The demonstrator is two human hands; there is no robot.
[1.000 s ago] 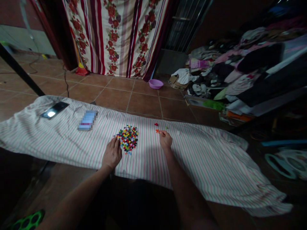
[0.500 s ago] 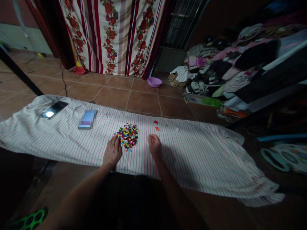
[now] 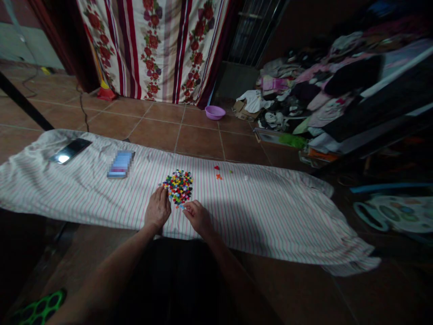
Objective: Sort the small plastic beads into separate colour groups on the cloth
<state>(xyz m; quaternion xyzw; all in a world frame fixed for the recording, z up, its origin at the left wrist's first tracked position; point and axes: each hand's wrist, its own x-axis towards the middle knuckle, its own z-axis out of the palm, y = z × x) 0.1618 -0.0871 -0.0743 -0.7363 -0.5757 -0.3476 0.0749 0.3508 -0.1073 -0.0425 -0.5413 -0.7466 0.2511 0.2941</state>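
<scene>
Striped cloth bears the coloured pieces: left hand flat alongside, right hand bunched at the fingertips (contents unclear), I judge picking underway, next needing a precise pinch.

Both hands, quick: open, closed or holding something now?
Left hand: open, beside the colourful pieces.
Right hand: curled at their near edge; grip can't be told.

At the back, a flowery, stripy curtain. Near its bottom, on the brown floor, a purple bowl. To the right, a big messy pile of clothes.
</scene>
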